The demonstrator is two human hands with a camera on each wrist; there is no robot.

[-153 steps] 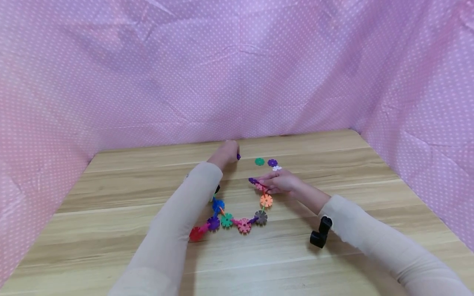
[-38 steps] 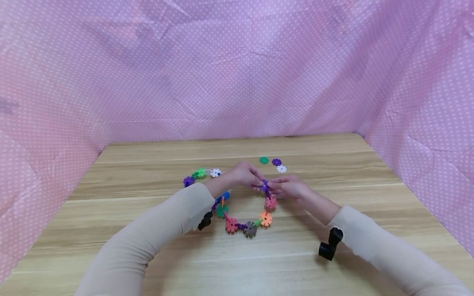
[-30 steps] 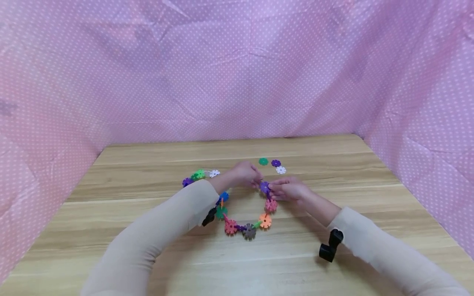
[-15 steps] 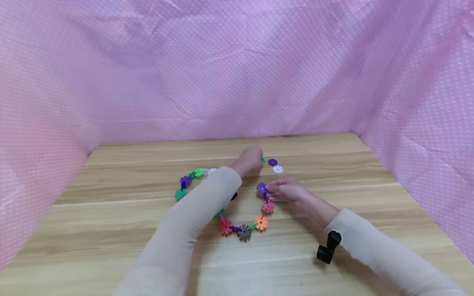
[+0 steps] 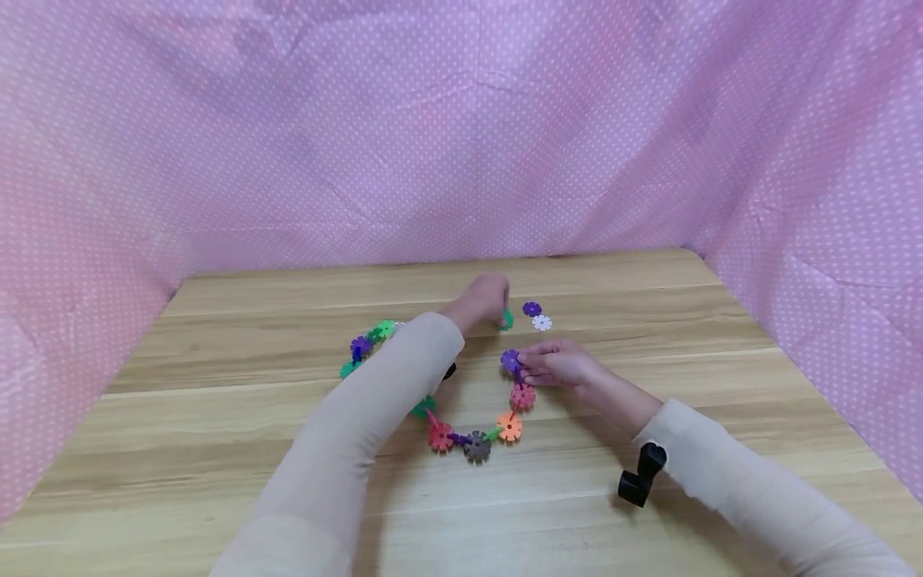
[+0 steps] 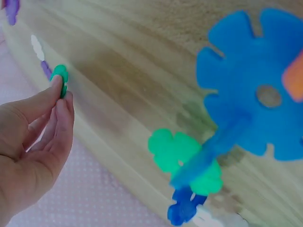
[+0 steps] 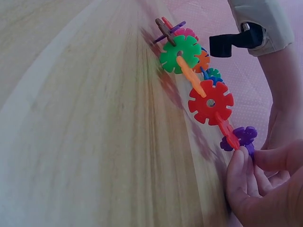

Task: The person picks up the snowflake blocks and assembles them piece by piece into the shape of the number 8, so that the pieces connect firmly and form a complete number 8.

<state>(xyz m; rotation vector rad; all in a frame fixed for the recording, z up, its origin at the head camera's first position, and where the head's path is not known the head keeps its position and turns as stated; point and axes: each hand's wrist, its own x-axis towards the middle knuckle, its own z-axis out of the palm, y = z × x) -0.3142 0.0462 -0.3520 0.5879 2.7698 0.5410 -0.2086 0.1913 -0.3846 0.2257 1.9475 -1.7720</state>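
Observation:
My left hand pinches a green notched disc between thumb and fingertips near the back of the table; in the left wrist view the green disc stands on edge in the fingers. My right hand pinches the purple disc at the right end of a chain of linked notched plastic discs. The chain curves down through pink, orange, brown and red pieces, then up to the left. My left forearm hides its middle. In the right wrist view, a red disc hangs near the pinched end.
A loose purple disc and a white disc lie flat right of my left hand. The wooden table meets a pink dotted cloth at the back and sides. A black wrist mount sits below my right sleeve.
The purple disc my left hand carried earlier now sits at the chain's right end. My left hand has let go, moved back and picked up the green disc. My right hand keeps its hold.

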